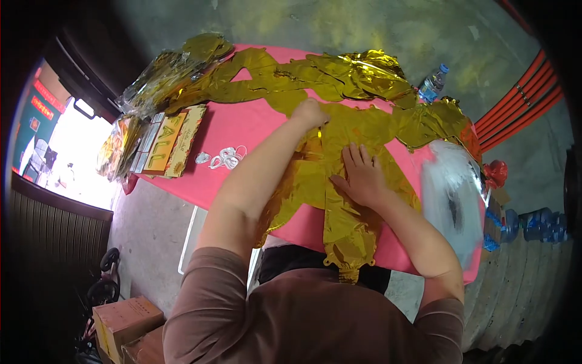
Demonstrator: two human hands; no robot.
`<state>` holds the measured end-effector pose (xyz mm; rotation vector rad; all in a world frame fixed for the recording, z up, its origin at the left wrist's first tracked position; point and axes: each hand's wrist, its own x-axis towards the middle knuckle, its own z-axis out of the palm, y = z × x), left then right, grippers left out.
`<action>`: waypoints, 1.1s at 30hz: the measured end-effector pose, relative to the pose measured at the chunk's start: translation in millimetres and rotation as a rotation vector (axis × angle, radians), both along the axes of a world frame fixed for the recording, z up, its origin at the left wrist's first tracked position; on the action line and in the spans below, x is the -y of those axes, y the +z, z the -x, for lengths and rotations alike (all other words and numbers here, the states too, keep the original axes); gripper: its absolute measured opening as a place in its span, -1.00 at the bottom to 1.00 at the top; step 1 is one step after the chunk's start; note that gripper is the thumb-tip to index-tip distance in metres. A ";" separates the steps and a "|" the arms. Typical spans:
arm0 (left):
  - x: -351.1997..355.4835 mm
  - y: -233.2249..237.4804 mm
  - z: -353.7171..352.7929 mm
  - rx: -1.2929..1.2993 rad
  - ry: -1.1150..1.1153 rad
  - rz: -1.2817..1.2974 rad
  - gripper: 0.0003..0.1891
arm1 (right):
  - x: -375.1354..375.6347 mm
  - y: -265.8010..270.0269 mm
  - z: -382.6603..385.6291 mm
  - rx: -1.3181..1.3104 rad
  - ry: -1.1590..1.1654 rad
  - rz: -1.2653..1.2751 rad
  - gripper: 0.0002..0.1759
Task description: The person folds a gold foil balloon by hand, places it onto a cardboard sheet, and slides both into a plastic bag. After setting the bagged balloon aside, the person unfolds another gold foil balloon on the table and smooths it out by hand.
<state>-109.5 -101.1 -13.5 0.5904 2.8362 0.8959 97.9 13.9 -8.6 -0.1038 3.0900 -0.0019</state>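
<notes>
A flat, uninflated gold foil balloon [348,227] is spread over the near middle of the pink-covered table, its tabbed end hanging over the front edge by my body. My left hand [311,115] is closed at the balloon's far part, fingers curled on the foil; the fingertips are partly hidden. Lower and to the right, my right hand [364,177] lies flat on the same balloon with its fingers spread. Beyond my hands, more gold foil balloons [242,76] stretch across the back of the table, some crumpled and shiny.
At left on the pink cloth [227,124] lie a FALL-printed pack [168,142], clear plastic packaging [160,79] and white ribbon coils [229,158]. A water bottle [434,84] stands back right. Clear plastic film [448,200] covers the right end. Cardboard boxes [127,321] sit on the floor.
</notes>
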 end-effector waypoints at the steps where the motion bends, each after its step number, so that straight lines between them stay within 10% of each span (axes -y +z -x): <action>1: -1.9 4.3 3.6 0.127 -0.023 0.012 -0.53 | -0.8 -4.4 -0.6 -0.032 0.006 0.013 -0.11; 15: 0.9 -2.6 16.0 -0.045 -0.070 -0.565 -0.67 | 4.6 20.9 -5.0 -0.275 0.101 0.025 -0.17; 23: 11.7 -9.9 0.9 -0.123 0.071 -0.330 -0.51 | 19.5 -8.9 5.3 -0.168 0.282 0.162 -0.30; 25: 25.9 0.7 -28.6 -0.487 -0.076 -0.205 -0.56 | 18.4 -12.3 1.8 -0.214 0.278 0.142 -0.31; 33: 97.1 -0.1 -112.9 -0.278 -0.407 0.254 -0.44 | 23.9 -1.8 -4.5 -0.202 0.327 0.068 -0.26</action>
